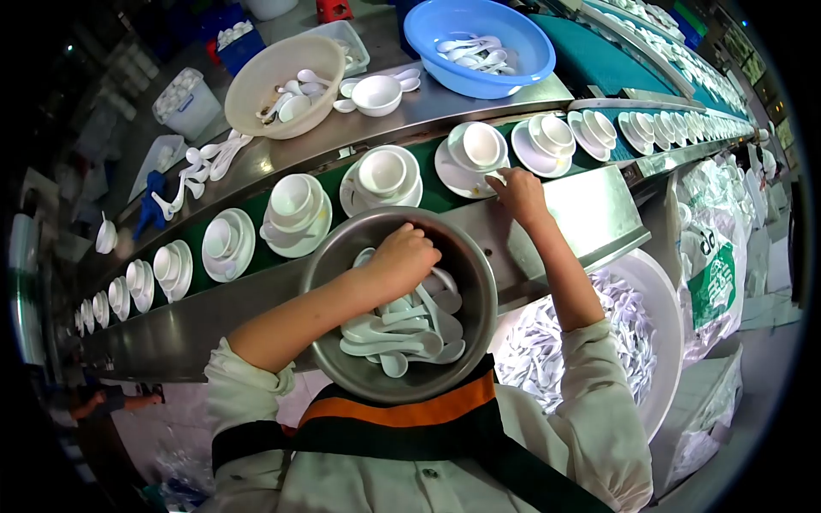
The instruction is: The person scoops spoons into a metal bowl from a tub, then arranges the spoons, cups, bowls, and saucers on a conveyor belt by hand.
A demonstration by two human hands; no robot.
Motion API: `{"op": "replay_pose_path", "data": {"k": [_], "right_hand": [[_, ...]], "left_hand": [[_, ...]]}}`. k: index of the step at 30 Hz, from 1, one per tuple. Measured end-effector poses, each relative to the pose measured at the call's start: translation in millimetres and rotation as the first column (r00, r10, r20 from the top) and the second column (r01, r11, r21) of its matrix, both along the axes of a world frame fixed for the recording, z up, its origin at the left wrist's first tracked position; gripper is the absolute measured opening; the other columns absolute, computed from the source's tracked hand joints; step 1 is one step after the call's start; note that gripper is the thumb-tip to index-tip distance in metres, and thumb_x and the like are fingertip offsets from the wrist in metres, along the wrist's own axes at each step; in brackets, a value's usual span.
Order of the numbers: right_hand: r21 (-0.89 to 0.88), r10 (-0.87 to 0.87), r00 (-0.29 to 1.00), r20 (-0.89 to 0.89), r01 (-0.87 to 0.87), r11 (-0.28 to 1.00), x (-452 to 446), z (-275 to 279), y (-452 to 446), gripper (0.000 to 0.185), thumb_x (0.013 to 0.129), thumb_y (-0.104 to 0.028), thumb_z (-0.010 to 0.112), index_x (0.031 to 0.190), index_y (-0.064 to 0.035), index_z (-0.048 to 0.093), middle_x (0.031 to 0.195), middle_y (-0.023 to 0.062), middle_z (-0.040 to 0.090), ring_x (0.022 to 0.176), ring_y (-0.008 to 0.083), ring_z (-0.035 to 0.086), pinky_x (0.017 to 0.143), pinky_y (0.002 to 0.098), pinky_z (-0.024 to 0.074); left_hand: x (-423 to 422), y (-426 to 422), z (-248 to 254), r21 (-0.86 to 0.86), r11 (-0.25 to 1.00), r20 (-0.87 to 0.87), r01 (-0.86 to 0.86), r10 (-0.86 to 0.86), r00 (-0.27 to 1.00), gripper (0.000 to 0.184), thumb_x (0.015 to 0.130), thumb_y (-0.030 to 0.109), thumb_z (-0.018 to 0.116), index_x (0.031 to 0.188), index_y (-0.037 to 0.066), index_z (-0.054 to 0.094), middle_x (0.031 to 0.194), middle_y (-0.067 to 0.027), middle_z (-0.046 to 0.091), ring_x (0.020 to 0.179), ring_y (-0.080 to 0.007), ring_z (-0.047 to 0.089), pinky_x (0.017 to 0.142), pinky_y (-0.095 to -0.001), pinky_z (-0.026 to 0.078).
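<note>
My left hand (400, 261) is inside a steel basin (486, 299) in front of my body, its fingers curled over a pile of white spoons (398, 329). Whatever those fingers hold is hidden beneath them. Farther right, my right hand (519, 197) reaches over the conveyor with its fingers pinched at the near edge of a white saucer (455, 177). A white cup (481, 145) and bowl stand on that saucer. What sits between the right fingertips is too small to name.
More cup-and-saucer sets line the green conveyor belt (438, 198) on both sides. Beyond it stand a cream basin (244, 98) and a blue basin (419, 38) with spoons. A large white tub (667, 342) of wrapped spoons is at my right, near plastic bags (714, 248).
</note>
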State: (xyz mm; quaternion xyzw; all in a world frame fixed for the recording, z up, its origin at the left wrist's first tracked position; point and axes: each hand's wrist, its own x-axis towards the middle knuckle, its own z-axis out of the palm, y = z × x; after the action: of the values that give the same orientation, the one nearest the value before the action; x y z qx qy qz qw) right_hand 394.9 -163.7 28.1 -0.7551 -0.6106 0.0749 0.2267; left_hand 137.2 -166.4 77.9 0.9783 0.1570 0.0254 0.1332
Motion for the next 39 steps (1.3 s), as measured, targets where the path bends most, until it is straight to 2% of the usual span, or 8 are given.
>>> {"op": "replay_pose_path", "data": {"k": [2, 7, 14, 18, 20, 27, 34, 39], "right_hand": [[0.059, 0.015, 0.966, 0.260, -0.032, 0.998, -13, 26, -15, 0.029, 0.081, -0.028, 0.060, 0.088, -0.0011, 0.064, 0.071, 0.0170, 0.062, 0.060, 0.0296, 0.061, 0.057, 0.0370, 0.0490], [0.189, 0.459, 0.685, -0.565, -0.435, 0.881, -50, 96, -60, 0.027, 0.083, -0.024, 0.060, 0.100, -0.0033, 0.062, 0.074, 0.0092, 0.063, 0.054, 0.0151, 0.056, 0.051, 0.0284, 0.0458], [0.095, 0.309, 0.676, -0.670, -0.334, 0.938, -41, 87, -58, 0.027, 0.083, -0.018, 0.062, 0.103, -0.0002, 0.060, 0.069, 0.0055, 0.060, 0.056, 0.0095, 0.052, 0.048, 0.0249, 0.0455], [0.077, 0.217, 0.839, -0.500, -0.207, 0.975, -30, 73, -45, 0.015, 0.081, -0.012, 0.060, 0.092, -0.0004, 0.060, 0.061, 0.0086, 0.059, 0.048, 0.0130, 0.054, 0.047, 0.0261, 0.0447], [0.059, 0.155, 0.895, -0.418, -0.143, 0.988, -19, 56, -32, 0.010, 0.078, -0.008, 0.058, 0.082, 0.0012, 0.060, 0.058, 0.0129, 0.059, 0.049, 0.0192, 0.058, 0.049, 0.0301, 0.0453], [-0.132, -0.123, 0.882, -0.454, 0.070, 0.989, -3, -2, 9, 0.017, 0.077, -0.012, 0.058, 0.078, 0.0044, 0.062, 0.065, 0.0205, 0.061, 0.057, 0.0312, 0.061, 0.060, 0.0365, 0.0496], [0.174, 0.518, 0.820, -0.245, -0.488, 0.855, -75, 97, -50, 0.021, 0.079, -0.019, 0.062, 0.090, -0.0005, 0.062, 0.075, 0.0151, 0.063, 0.067, 0.0290, 0.062, 0.059, 0.0351, 0.0491], [0.186, 0.573, 0.818, -0.047, -0.556, 0.810, -96, 98, -66, 0.019, 0.078, -0.020, 0.064, 0.088, -0.0039, 0.063, 0.074, 0.0132, 0.062, 0.066, 0.0290, 0.061, 0.058, 0.0343, 0.0474]], "left_hand": [[-4, 0, 20, -0.072, 0.993, 0.171, -0.099, 0.110, 0.979, 0.007, 0.072, 0.013, 0.062, 0.074, 0.007, 0.060, 0.071, -0.0075, 0.056, 0.075, -0.0241, 0.053, 0.071, -0.0371, 0.041], [6, 12, 59, -0.328, 0.922, 0.334, -0.203, 0.315, 0.888, 0.014, 0.077, 0.012, 0.061, 0.078, -0.002, 0.060, 0.068, -0.0117, 0.060, 0.060, -0.0195, 0.059, 0.056, -0.0289, 0.045], [27, 50, 41, -0.478, 0.830, 0.239, -0.288, 0.438, 0.866, 0.016, 0.077, 0.013, 0.063, 0.079, -0.003, 0.060, 0.069, -0.0099, 0.062, 0.062, -0.0134, 0.057, 0.063, -0.0264, 0.046], [31, 51, 34, -0.586, 0.804, 0.394, -0.102, 0.393, 0.831, 0.019, 0.074, 0.019, 0.064, 0.077, 0.000, 0.063, 0.069, -0.0124, 0.062, 0.064, -0.0245, 0.060, 0.060, -0.0335, 0.045], [29, 50, 32, -0.180, 0.961, 0.669, -0.210, 0.276, 0.690, 0.020, 0.078, 0.018, 0.063, 0.082, -0.001, 0.060, 0.080, -0.0109, 0.062, 0.075, -0.0209, 0.059, 0.069, -0.0320, 0.045], [-25, 10, 13, -0.072, 0.981, -0.094, -0.181, 0.174, 0.980, 0.005, 0.071, 0.008, 0.059, 0.075, 0.005, 0.059, 0.079, -0.0109, 0.059, 0.078, -0.0266, 0.056, 0.071, -0.0375, 0.044], [-50, 10, 28, -0.088, 0.966, 0.177, -0.245, 0.257, 0.950, 0.008, 0.071, 0.012, 0.062, 0.073, 0.005, 0.059, 0.073, -0.0093, 0.055, 0.076, -0.0273, 0.054, 0.067, -0.0375, 0.044], [-46, 1, 66, -0.292, 0.929, 0.290, -0.226, 0.311, 0.905, 0.011, 0.074, 0.012, 0.063, 0.079, 0.003, 0.059, 0.073, -0.0083, 0.056, 0.070, -0.0243, 0.054, 0.063, -0.0340, 0.042]]}}
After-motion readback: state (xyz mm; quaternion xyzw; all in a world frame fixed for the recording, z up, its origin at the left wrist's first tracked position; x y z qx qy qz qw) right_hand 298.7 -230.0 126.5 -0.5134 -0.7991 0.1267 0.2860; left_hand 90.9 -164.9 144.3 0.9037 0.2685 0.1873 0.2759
